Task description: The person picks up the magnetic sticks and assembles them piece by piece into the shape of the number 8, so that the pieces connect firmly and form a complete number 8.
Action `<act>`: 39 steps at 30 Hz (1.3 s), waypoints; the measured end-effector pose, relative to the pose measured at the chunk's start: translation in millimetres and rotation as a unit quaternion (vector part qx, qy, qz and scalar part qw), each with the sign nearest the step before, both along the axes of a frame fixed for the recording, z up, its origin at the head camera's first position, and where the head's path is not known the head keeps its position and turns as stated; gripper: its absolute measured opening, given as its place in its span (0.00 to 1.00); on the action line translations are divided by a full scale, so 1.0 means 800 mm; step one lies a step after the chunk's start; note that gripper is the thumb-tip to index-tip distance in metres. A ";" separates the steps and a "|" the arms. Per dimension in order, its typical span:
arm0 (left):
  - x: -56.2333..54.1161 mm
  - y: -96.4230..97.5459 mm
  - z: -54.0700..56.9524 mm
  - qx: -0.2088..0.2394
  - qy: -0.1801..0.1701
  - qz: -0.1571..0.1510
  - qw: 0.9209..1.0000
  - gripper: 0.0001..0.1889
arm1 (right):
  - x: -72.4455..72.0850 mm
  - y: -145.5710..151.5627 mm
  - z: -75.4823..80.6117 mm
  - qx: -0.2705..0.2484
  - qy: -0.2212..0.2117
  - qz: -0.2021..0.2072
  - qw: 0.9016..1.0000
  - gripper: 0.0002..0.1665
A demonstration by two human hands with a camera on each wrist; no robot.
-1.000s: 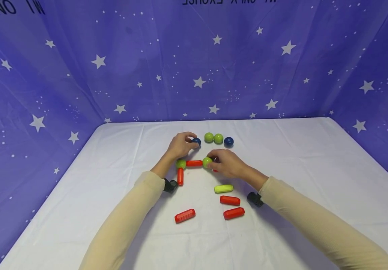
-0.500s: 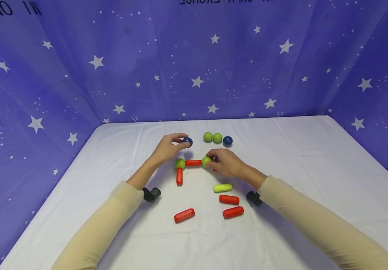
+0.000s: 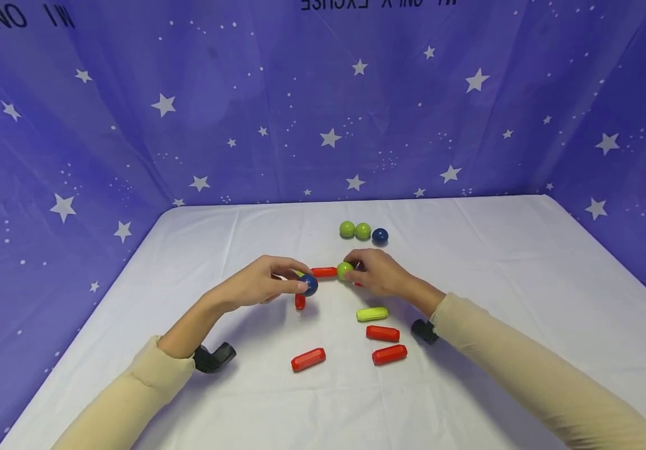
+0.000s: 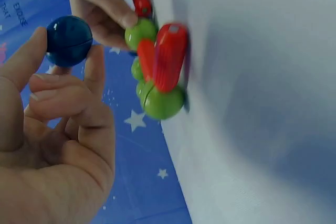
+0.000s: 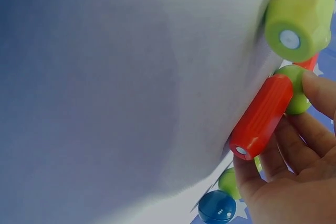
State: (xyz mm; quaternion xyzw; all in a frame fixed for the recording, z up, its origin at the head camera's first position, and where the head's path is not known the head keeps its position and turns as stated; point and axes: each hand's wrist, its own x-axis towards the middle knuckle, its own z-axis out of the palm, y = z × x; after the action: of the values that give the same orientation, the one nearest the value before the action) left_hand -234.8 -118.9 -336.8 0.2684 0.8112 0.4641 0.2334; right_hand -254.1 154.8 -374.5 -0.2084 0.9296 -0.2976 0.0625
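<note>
My left hand (image 3: 255, 282) pinches a blue ball (image 3: 309, 285) between thumb and fingertips. The left wrist view shows the ball (image 4: 69, 41) raised off the tabletop. In the head view it overlaps a green ball, mostly hidden, and the red magnetic rod (image 3: 300, 302) joined to it. Another red rod (image 3: 324, 272) runs from that corner to a second green ball (image 3: 344, 270). My right hand (image 3: 379, 271) grips this second ball. From it a further red rod (image 5: 262, 116) points toward me, mostly hidden by the hand in the head view.
Behind the hands, two green balls (image 3: 355, 230) and a blue ball (image 3: 380, 236) sit in a row. Nearer me lie a yellow-green rod (image 3: 372, 314), two red rods (image 3: 386, 344) at the right and one red rod (image 3: 308, 359) at the left. White cloth (image 3: 469, 250) covers the table.
My left hand has brought the blue ball from the back row leftward and then toward me, over the left red rod. The right hand stays on its green ball.
</note>
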 end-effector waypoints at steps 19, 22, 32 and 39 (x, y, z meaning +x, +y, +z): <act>0.028 -0.012 -0.032 -0.057 -0.022 -0.029 0.998 0.17 | 0.000 0.001 -0.003 -0.001 0.020 0.005 1.000 0.18; 0.027 -0.013 -0.035 -0.065 -0.016 -0.036 0.997 0.16 | -0.001 0.001 -0.003 -0.003 0.020 0.006 1.000 0.18; 0.026 -0.016 -0.041 -0.068 0.025 -0.032 0.997 0.17 | -0.001 0.001 -0.003 -0.009 0.021 0.008 1.000 0.17; 0.026 -0.015 -0.041 -0.059 0.028 -0.026 0.997 0.18 | -0.001 0.001 -0.003 -0.008 0.022 0.010 1.000 0.17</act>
State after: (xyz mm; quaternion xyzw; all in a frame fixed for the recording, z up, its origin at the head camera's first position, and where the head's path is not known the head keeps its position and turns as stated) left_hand -214.1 -131.0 -369.8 0.2882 0.8363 0.4011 0.2381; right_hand -254.5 155.7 -376.8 -0.2243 0.9264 -0.2993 0.0432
